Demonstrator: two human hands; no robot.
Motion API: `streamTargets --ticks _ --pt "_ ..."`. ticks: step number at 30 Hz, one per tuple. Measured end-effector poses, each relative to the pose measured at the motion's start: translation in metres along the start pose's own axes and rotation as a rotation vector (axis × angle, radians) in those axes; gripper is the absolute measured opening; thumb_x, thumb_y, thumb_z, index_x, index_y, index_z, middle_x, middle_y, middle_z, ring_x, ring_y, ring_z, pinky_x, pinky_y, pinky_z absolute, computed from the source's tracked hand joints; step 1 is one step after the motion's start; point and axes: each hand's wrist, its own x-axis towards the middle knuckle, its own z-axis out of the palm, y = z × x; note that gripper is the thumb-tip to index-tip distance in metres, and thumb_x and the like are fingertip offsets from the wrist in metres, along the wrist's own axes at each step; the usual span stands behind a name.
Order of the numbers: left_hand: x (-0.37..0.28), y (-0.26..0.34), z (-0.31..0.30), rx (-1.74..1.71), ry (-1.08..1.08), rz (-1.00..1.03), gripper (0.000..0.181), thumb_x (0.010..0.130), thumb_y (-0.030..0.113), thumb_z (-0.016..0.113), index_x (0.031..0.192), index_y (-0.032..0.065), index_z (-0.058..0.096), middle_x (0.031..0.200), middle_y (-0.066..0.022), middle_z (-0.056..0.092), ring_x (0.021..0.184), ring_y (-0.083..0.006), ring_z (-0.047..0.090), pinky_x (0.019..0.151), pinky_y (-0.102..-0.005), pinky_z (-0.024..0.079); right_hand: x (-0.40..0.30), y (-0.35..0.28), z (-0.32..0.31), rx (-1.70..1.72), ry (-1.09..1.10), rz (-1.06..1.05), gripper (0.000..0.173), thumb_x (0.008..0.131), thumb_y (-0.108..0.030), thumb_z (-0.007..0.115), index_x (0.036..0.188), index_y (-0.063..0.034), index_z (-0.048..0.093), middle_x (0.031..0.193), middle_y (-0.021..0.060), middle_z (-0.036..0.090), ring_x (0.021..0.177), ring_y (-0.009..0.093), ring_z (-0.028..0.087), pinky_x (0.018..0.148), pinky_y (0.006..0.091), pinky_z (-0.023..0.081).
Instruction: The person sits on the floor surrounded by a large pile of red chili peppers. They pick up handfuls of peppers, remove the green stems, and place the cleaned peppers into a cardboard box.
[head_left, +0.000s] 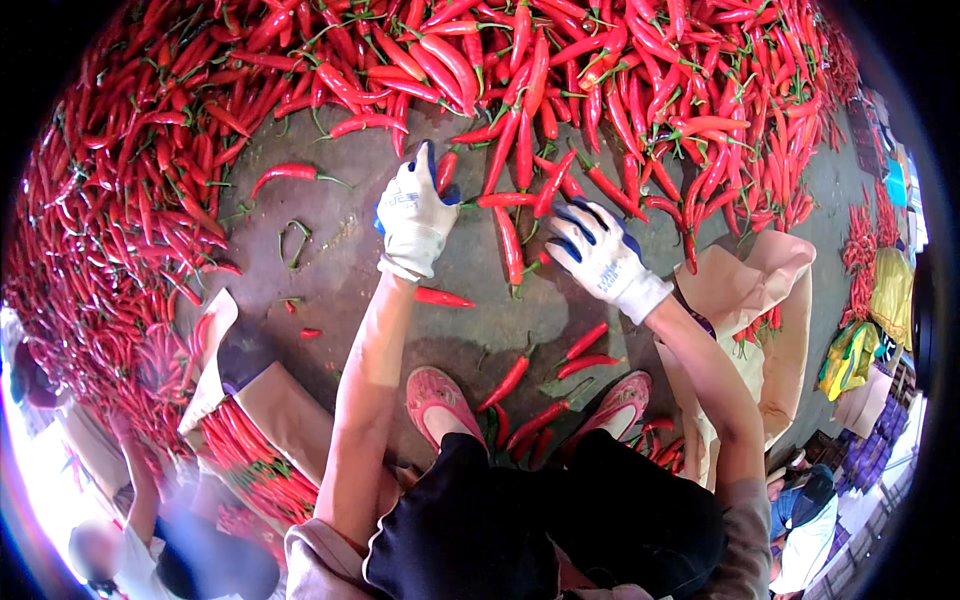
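Note:
My left hand (417, 202) wears a white knit glove with a blue-coated palm. Its index finger points forward and the thumb stands apart, with a red chili pepper (447, 171) between them; whether it is gripped is hidden. My right hand (596, 251), gloved alike, has its fingers curled. From beneath it pokes the stem end of a chili pepper (541, 259), seemingly held in the palm. Another chili pepper (553, 186) touches or lies just beyond its fingertips. Between both hands are a sideways chili pepper (508, 200) and a lengthwise one (509, 241).
A broad heap of red chilies (480, 60) curves around the front and left. Open paper bags holding chilies stand left (289, 412) and right (787, 352). Loose chilies (536, 424) lie by my pink shoes (442, 397). Another person (187, 540) is at lower left, one (806, 517) at lower right.

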Motion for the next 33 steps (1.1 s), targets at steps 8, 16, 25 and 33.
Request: streamTargets --ticks 8,16,25,33 --pt "-0.055 -0.044 -0.044 -1.632 -0.18 -0.719 0.033 0.092 0.013 0.056 0.123 0.0022 0.058 0.089 -0.0011 0.063 0.074 -0.0125 0.06 0.066 -0.0236 0.048 0.011 -0.043 -0.032 0.415 -0.114 0.457 0.049 0.074 -0.02 0.071 0.119 -0.0133 0.053 0.106 0.0129 0.057 0.09 0.035 0.061 0.075 0.0435 0.052" --pt "-0.118 -0.061 -0.073 -1.832 -0.051 -0.911 0.031 0.09 0.019 0.056 0.115 0.0006 0.055 0.091 -0.0107 0.062 0.083 -0.0252 0.064 0.076 -0.0375 0.054 0.039 -0.042 -0.01 0.232 -0.405 0.036 0.062 0.072 -0.018 0.073 0.13 -0.0225 0.051 0.107 0.0085 0.056 0.09 0.025 0.063 0.073 0.0385 0.055" --pt "-0.163 -0.029 -0.056 -0.375 -0.261 -0.17 0.047 0.069 0.023 0.079 0.112 0.0116 0.064 0.098 -0.0145 0.066 0.089 -0.0352 0.064 0.077 -0.0408 0.052 -0.022 -0.038 0.004 1.891 0.334 0.933 0.044 0.09 -0.022 0.065 0.126 0.0012 0.053 0.121 0.0093 0.061 0.1 0.017 0.062 0.091 0.0304 0.048" --pt "-0.171 0.0 -0.052 -0.693 -0.935 0.207 0.052 0.064 0.017 0.079 0.113 0.011 0.063 0.105 -0.0144 0.065 0.097 -0.034 0.063 0.084 -0.041 0.052 -0.034 -0.045 -0.015 2.113 0.549 1.337 0.026 0.092 -0.021 0.063 0.11 -0.0028 0.059 0.099 0.0122 0.066 0.084 0.023 0.065 0.073 0.0349 0.053"
